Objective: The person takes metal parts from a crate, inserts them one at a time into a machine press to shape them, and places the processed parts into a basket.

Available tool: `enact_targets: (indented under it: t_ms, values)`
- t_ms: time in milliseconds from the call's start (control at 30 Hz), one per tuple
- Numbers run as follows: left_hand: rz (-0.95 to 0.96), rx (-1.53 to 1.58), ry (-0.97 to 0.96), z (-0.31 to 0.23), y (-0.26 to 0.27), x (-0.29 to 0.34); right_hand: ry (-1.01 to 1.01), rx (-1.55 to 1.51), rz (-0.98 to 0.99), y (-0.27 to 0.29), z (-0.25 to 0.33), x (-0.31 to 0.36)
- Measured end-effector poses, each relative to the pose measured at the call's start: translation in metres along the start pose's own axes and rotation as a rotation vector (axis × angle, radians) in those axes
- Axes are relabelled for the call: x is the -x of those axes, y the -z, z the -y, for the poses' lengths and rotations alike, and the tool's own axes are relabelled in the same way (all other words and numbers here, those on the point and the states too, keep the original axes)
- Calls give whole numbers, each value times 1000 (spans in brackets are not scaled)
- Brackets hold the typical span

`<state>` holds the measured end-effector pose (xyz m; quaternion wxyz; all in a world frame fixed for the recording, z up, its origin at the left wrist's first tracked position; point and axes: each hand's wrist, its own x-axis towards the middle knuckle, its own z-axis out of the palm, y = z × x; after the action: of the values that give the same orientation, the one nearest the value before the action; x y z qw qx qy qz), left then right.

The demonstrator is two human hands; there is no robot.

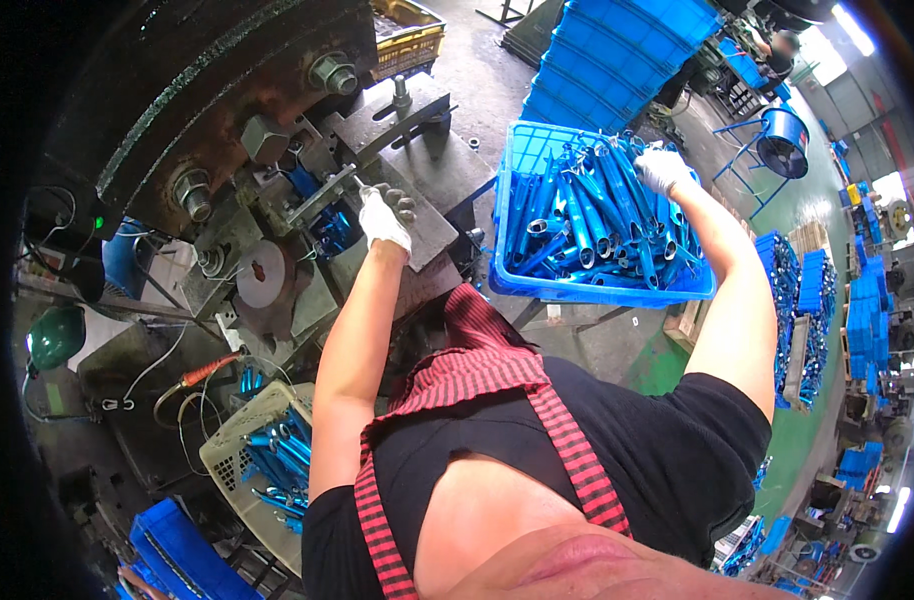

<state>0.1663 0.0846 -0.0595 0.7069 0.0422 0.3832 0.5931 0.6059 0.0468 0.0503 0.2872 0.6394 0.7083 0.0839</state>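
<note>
My left hand (385, 218), in a white glove with grey fingertips, is at the die of a press, beside a flat metal bar (322, 198). Its fingers are curled, and a thin metal end shows at their tips; what they hold is not clear. Blue metal pieces (332, 230) lie below the bar. My right hand (661, 170), also gloved, reaches to the far right of a blue plastic crate (602, 288). Its fingers are closed at the end of a blue metal tube, partly hidden by the glove. Many similar tubes (582, 215) with open, slanted ends fill the crate.
The heavy press head (227, 110) with large bolts rises at the left. A cream basket (239, 470) of blue parts stands at the lower left. Stacked blue crates (617, 60) rise behind the full crate. Farther right are a drum fan (783, 142) and loaded pallets (807, 285).
</note>
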Motion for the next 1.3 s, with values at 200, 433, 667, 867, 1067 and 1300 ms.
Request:
enact_targets:
  t_ms: [200, 433, 667, 867, 1067, 1300]
  values:
    - [-69, -63, -42, -2, -7, 5, -385, -732, 101, -54, 6, -6]
    - [21, -19, -37, 0, 4, -4, -312, -767, -372, 26, 40, 20]
    - [-115, -66, -118, -1, -4, 2, 29, -1174, -329, 91, 151, 10]
    - [80, -26, -139, -35, -24, 39, 248, -1291, -443, 83, 244, -47]
    - [-308, -400, -284, -20, 53, 21, 378, -1360, -548, 120, 299, -54]
    - [-583, -1078, -544, -40, 120, -67, 454, -1223, -669, 175, 356, -58]
